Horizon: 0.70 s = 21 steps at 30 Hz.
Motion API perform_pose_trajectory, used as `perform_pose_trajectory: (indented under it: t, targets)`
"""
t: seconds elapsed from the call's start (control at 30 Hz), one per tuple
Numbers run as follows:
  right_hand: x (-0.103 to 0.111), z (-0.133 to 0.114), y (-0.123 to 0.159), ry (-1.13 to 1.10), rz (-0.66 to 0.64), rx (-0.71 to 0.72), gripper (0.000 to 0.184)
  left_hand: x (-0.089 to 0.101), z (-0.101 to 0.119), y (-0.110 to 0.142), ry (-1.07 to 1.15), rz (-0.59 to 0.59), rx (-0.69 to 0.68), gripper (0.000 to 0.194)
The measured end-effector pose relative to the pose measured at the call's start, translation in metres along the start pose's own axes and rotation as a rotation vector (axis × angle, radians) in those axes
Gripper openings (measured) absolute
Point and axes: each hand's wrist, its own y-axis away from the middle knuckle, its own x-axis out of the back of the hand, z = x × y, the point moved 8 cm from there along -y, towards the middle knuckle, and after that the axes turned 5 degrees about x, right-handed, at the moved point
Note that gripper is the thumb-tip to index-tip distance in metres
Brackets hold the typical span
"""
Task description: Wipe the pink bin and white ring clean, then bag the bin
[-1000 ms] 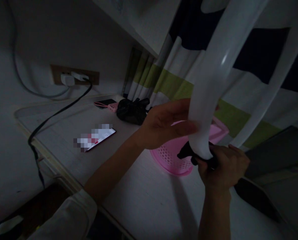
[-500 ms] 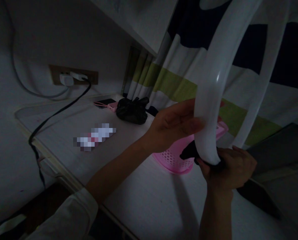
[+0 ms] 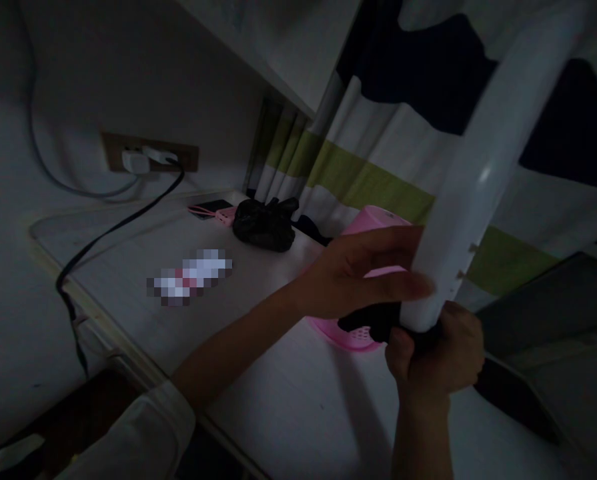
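A glossy white hoop-shaped piece (image 3: 471,193) stands tilted in front of me, seen nearly edge-on, with small knobs along its right side. My left hand (image 3: 363,277) pinches its lower left side between thumb and fingers; the fingertips behind it are hidden. Below, my right hand (image 3: 441,353) is closed around a black part (image 3: 375,323) at the hoop's lower end. I cannot make out what this dark part is. Behind both hands a pink perforated basket (image 3: 323,327) rests on the white table (image 3: 288,393), partly covered by them.
Further back lie a black plastic bag (image 3: 264,225), a pink strapped gadget (image 3: 225,215) and a dark flat item (image 3: 205,208). A blurred object (image 3: 191,277) is nearer. A black cable (image 3: 121,223) runs from the wall socket (image 3: 191,159) over the table edge. Striped curtains (image 3: 368,133) hang behind.
The white hoop has turned from showing its open loop to nearly edge-on, and its side knobs now show. My right hand has shifted slightly left and down; my left moved slightly right.
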Motion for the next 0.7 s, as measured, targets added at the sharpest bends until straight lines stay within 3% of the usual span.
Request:
perform_pose_trajectory:
  t: [0.1,0.2,0.43,0.57,0.7]
  targets:
    - [0.004,0.001,0.004,-0.016,0.042,-0.037,0.043,-0.011,-0.004,0.002,-0.050,-0.062,0.019,0.031]
    - [0.004,-0.001,0.002,0.010,0.036,-0.019,0.042,-0.009,-0.006,0.002,-0.061,-0.054,0.032,0.030]
    - [-0.012,-0.014,-0.004,-0.007,-0.055,0.175,0.042,0.026,0.024,-0.003,0.157,0.102,-0.134,0.028]
    - [-0.017,-0.010,0.001,-0.043,-0.025,0.256,0.045,0.044,0.039,-0.001,0.315,0.305,-0.148,0.029]
    - [-0.015,-0.005,0.008,-0.041,0.029,0.286,0.042,0.040,0.033,-0.003,0.305,0.287,-0.097,0.037]
